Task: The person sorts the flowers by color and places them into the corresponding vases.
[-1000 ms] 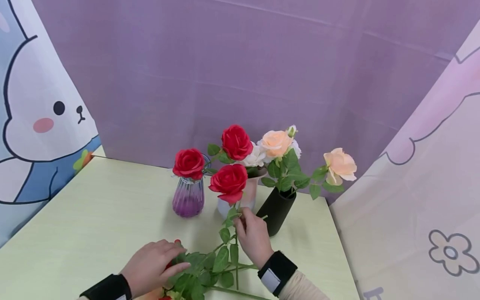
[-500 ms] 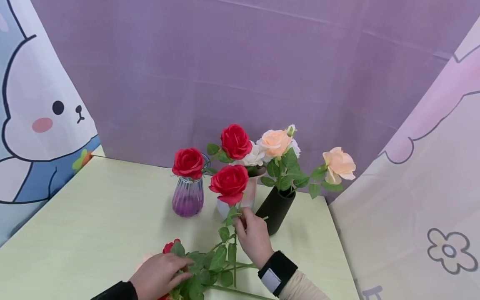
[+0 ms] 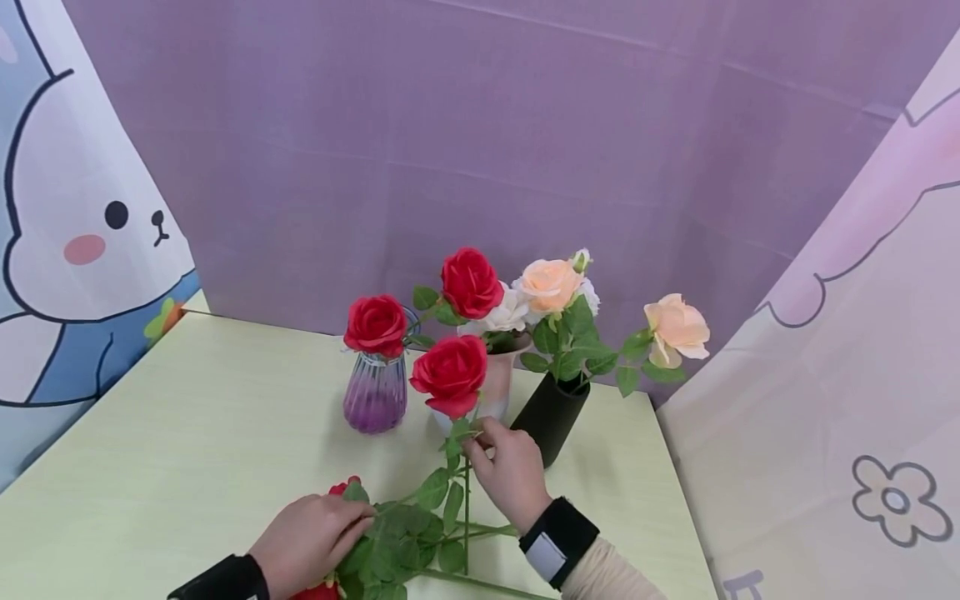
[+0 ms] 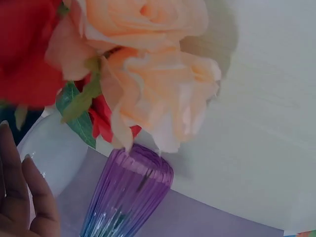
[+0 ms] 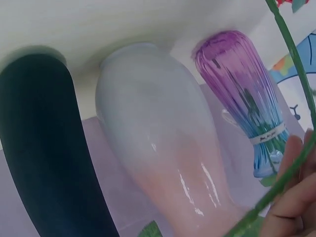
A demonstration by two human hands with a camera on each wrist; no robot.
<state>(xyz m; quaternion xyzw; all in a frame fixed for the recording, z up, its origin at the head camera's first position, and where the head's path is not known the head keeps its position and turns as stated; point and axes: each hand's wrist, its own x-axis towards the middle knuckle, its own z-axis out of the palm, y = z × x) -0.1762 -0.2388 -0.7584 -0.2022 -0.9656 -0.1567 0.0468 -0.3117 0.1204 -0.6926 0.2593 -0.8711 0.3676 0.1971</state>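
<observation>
I see a pale green table point(image 3: 187, 433) before a creased purple backdrop point(image 3: 480, 150). A bunny-print curtain point(image 3: 67, 233) hangs at left; at right, a pink-and-cream curtain point(image 3: 840, 392) with a flower outline. Lighting looks soft and even, though its source is not visible.

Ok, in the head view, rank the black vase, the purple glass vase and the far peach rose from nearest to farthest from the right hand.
From the right hand:
1. Black vase, just right of the hand and behind it, closest.
2. Purple glass vase, off to the left, behind the hand.
3. Far peach rose, out on the right, high above the table edge, farthest.
</observation>
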